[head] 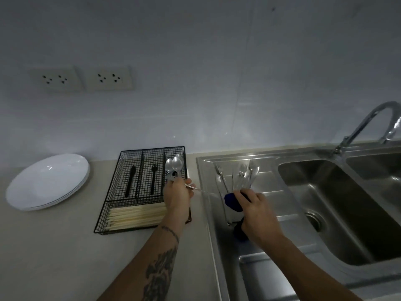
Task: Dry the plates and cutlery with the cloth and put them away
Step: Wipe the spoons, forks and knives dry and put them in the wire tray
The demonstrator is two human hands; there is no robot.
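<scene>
1. Your two bare forearms are closest to the camera. The left one has dark tattoos. No words or brand names can be read anywhere.
2. Your left hand [176, 195] reaches forward over the black wire cutlery tray [112, 210]. Its fingers are curled around the handles of some shiny spoons [173, 165], and the spoon bowls sit over the tray's right slot.
3. Your right hand [257, 210] is over the ridged draining board of the steel sink [293, 242]. Its fingers are curled around a dark blue cloth [232, 203].
4. Forks [245, 175] and other wet cutlery lie on the draining board, just past the cloth.
5. In the tray, a black knife [130, 181] lies in the left slot and a black fork [153, 178] in the middle one. Pale chopsticks [136, 217] fill the long front slot.
6. A stack of white plates [46, 183] sits on the counter [54, 257], left of the tray.
7. A chrome tap [368, 124] curves over the sink at the far right.
8. Two wall sockets [81, 80] are on the wall above the plates.
</scene>
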